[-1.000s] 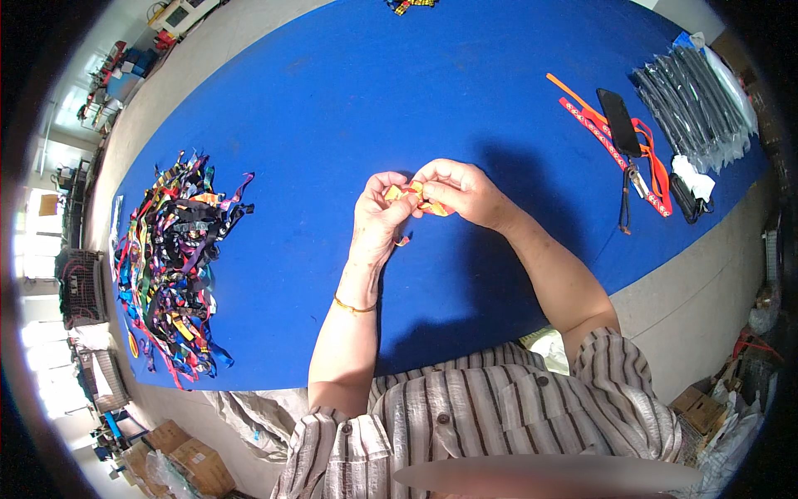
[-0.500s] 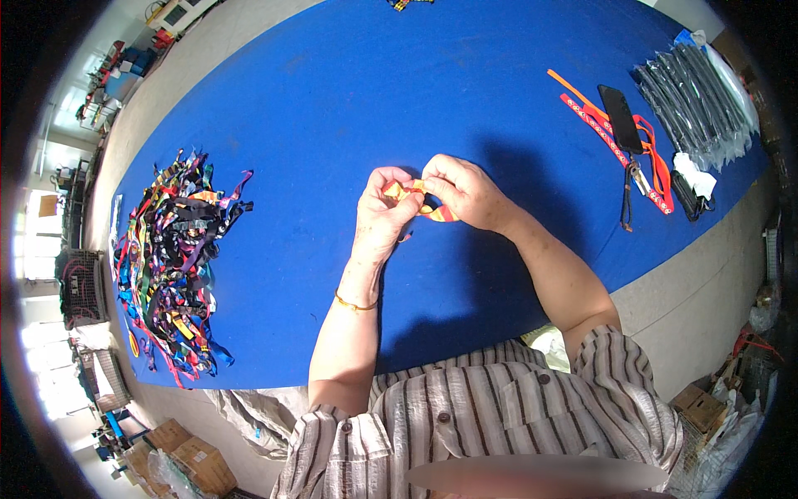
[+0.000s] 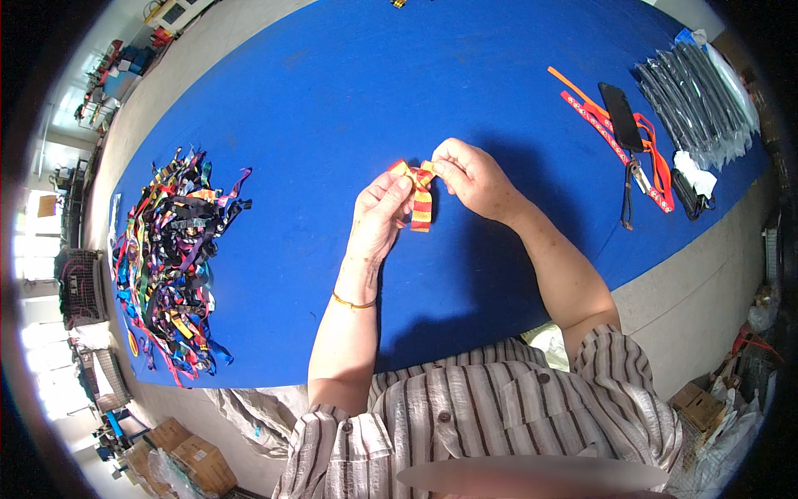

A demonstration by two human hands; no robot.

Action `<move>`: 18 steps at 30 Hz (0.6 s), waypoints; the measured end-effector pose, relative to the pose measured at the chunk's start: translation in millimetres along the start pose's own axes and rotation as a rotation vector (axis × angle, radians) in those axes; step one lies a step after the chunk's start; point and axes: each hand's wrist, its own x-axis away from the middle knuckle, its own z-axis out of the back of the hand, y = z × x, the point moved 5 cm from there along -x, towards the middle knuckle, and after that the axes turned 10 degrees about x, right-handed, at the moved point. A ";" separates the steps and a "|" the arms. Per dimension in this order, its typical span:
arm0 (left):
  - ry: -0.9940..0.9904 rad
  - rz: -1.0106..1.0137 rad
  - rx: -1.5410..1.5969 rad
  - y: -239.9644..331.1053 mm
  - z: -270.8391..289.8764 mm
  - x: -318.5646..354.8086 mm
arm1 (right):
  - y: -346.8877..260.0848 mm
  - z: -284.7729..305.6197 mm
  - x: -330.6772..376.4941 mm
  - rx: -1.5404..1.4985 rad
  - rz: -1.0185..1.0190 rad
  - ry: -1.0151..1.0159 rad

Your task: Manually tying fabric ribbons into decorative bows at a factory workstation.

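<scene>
Above the middle of the blue table point(image 3: 332, 91), both my hands grip a short ribbon strap point(image 3: 422, 204) with red and yellow stripes. My left hand point(image 3: 381, 212) pinches it between thumb and fingers on the left side. Opposite, my right hand point(image 3: 472, 177) pinches the strap's other end. Between the hands the strap crosses over itself, as in a loop or knot, and a striped end hangs down. Whether the crossing is tied I cannot tell.
A heap of colourful ribbon straps point(image 3: 179, 266) lies at the left. To the right are red and orange lanyards point(image 3: 598, 129), a black phone point(image 3: 619, 116), and a stack of dark items in clear plastic point(image 3: 694, 104). Cardboard boxes point(image 3: 195, 461) stand on the floor lower left.
My right hand has risen slightly and the hands have drawn a little apart. The loop that was bunched between my fingers now shows as a crossing with a striped end hanging down.
</scene>
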 end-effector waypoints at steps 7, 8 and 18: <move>0.019 -0.022 -0.029 0.6 5.2 -0.4 | 5.6 -8.1 -0.1 -0.165 -0.094 -0.113; 0.023 -0.040 -0.002 1.1 4.8 0.0 | 2.6 -8.4 0.7 -0.264 -0.110 -0.129; -0.005 0.037 0.073 1.6 -0.5 -1.3 | 6.0 -12.0 0.9 -0.334 -0.086 -0.205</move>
